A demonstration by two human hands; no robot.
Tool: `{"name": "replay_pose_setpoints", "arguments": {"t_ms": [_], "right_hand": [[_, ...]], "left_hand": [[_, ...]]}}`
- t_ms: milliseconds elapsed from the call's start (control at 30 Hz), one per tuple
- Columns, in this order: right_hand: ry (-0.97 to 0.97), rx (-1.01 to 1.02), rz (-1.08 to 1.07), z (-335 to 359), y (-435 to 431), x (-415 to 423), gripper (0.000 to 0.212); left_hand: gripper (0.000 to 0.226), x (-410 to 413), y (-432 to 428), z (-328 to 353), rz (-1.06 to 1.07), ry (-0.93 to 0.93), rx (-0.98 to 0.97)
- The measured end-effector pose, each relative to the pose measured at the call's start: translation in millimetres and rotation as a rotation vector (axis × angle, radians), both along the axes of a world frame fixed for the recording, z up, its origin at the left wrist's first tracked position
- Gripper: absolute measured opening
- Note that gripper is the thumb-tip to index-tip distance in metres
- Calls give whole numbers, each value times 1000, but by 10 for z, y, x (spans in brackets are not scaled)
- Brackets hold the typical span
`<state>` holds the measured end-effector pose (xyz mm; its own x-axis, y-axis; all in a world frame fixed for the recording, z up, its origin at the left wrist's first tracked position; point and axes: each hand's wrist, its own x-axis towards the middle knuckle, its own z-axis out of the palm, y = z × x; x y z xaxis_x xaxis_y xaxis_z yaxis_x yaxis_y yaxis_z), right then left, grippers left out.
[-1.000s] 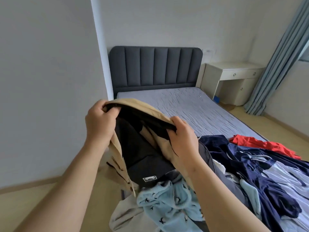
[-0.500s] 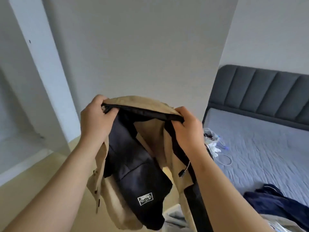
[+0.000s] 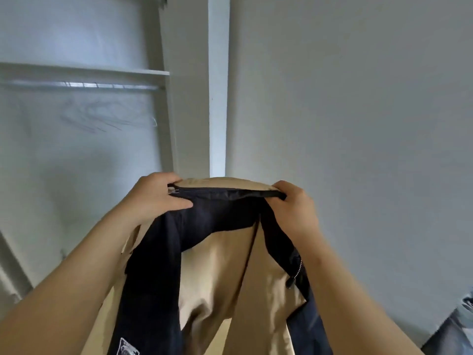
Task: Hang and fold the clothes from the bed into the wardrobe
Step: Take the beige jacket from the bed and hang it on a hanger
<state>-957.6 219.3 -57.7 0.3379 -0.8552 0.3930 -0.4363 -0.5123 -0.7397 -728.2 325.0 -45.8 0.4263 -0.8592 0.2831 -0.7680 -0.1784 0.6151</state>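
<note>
I hold up a tan jacket with a black lining, its collar stretched between both hands. My left hand grips the collar's left end and my right hand grips its right end. The jacket hangs down open in front of me; a small white label shows on the lining at the bottom. Behind it to the left stands the open white wardrobe, with a metal rail under a shelf and several thin wire hangers on it.
A plain grey wall fills the right side. A strip of the bed with blue cloth shows at the lower right corner. The wardrobe's side panel stands just left of the jacket.
My view has swung left and up from the bed to the wardrobe. The jacket has risen with both hands and its collar is pulled out wider.
</note>
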Motion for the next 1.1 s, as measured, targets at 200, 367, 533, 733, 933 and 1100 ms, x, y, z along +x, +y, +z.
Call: {"name": "replay_pose_setpoints", "arguments": {"t_ms": [200, 367, 533, 733, 933, 1100], "right_hand": [[-37, -14, 103, 29, -136, 1081, 24], [-44, -21, 202, -22, -198, 1882, 20], [-7, -8, 324, -192, -321, 2540, 23], [-24, -12, 498, -395, -583, 3157, 22], [31, 73, 565, -554, -1080, 3589, 32], [160, 287, 675, -634, -1411, 3982, 19]], "left_hand": [[14, 989, 261, 70, 0, -88, 179], [14, 1515, 461, -59, 133, 261, 51], [7, 1771, 518, -282, 317, 431, -126], [38, 2139, 312, -472, 461, 565, -404], [45, 2437, -210, -473, 483, 892, -648], [44, 2664, -672, -314, 526, 967, -781]]}}
